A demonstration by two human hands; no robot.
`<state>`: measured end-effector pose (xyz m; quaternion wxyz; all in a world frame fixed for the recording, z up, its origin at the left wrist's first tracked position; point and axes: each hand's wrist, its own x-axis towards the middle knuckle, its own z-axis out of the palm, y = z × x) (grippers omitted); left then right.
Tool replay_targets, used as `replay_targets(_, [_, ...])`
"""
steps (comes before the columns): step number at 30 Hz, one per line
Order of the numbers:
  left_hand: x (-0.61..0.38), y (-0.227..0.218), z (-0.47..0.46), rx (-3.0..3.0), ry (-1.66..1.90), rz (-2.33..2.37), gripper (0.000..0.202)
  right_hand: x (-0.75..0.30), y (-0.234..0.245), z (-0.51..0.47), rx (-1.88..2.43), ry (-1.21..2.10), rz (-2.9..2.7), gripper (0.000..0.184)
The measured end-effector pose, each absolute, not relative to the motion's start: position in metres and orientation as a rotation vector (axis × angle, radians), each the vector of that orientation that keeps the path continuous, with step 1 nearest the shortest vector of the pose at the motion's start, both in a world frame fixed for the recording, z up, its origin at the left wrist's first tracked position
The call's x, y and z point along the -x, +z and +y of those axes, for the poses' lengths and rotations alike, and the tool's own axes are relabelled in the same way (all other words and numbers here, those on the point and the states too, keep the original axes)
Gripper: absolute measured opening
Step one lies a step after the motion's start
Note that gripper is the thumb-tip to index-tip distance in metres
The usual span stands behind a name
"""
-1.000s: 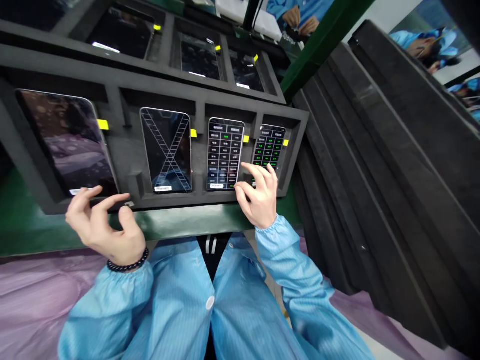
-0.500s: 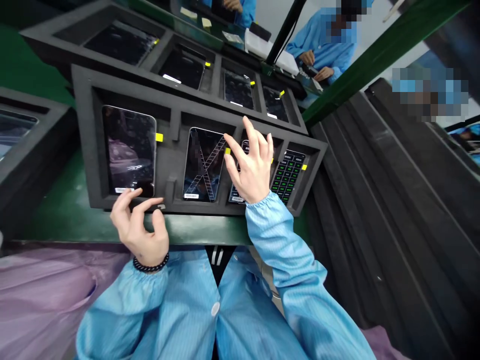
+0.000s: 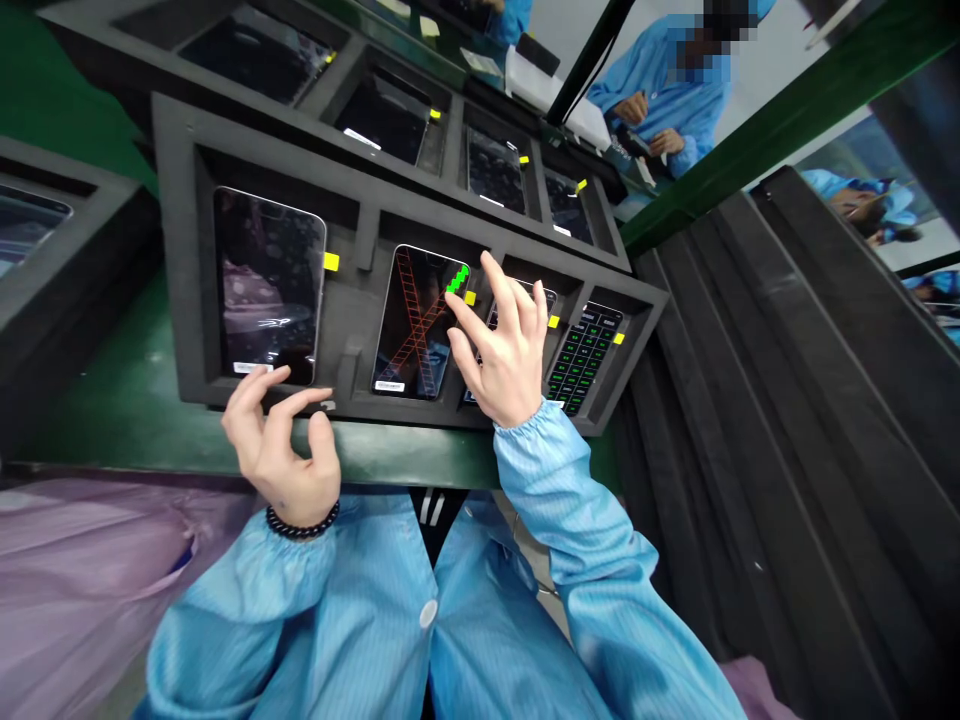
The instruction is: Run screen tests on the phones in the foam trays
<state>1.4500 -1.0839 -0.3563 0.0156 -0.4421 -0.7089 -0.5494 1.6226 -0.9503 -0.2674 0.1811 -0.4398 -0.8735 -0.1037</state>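
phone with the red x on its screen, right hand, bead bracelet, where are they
phone with the red x (image 3: 415, 330): head view, middle of its screen
right hand (image 3: 510, 365): head view, back of the hand
bead bracelet (image 3: 301, 524): head view, beads at mid band

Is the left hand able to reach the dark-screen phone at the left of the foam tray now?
Probably yes: the left hand rests at the front edge of the foam tray, just below the dark-screen phone, and nothing covers its screen.
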Motion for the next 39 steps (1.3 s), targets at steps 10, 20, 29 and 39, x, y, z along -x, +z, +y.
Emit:
replay_targets(10, [-1.449,-0.355,-1.084,1.406,-1.733,-2.163,0.019,-1.617,-0.279,-0.970,1.080,-0.318,-2.550,0.032])
replay_targets(20, [-1.449,-0.356,-1.086,1.432,-1.763,-2.151,0.019,-1.609,-0.293,-0.993,0.908,-0.227,-2.620,0.029])
replay_targets(29, [-1.449,-0.357,-1.085,1.445,-1.794,-2.115,0.019,-1.598,-0.304,-1.010,0.742,-0.167,-2.666,0.028])
replay_targets(39, [-1.450,-0.356,-1.085,1.432,-1.803,-2.121,0.019,-1.595,-0.271,-0.959,0.970,-0.260,-2.518,0.037])
